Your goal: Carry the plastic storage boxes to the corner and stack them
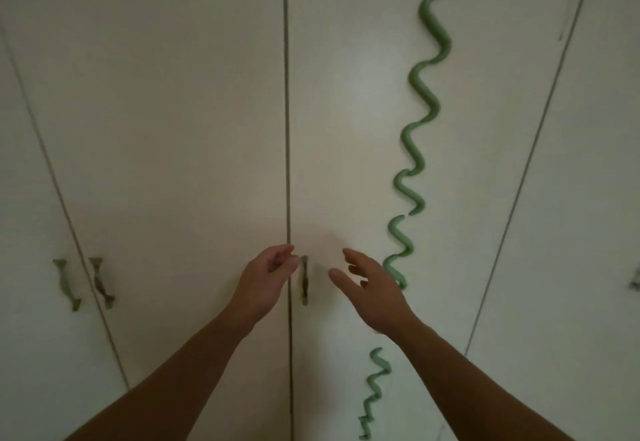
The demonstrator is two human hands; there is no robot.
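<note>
No plastic storage box is in view. I face tall cream wardrobe doors [194, 129]. My left hand [266, 281] is raised just left of the gap between the two middle doors, fingers loosely curled, holding nothing. My right hand [370, 288] reaches forward to the right of a small metal door handle [304, 279], fingers spread and relaxed, not touching it. Both forearms stretch up from the bottom of the frame.
A green wavy decoration [415, 150] runs down the right middle door. Two more metal handles [83, 283] sit on the doors at the left, and another handle [635, 278] shows at the right edge. The doors are closed.
</note>
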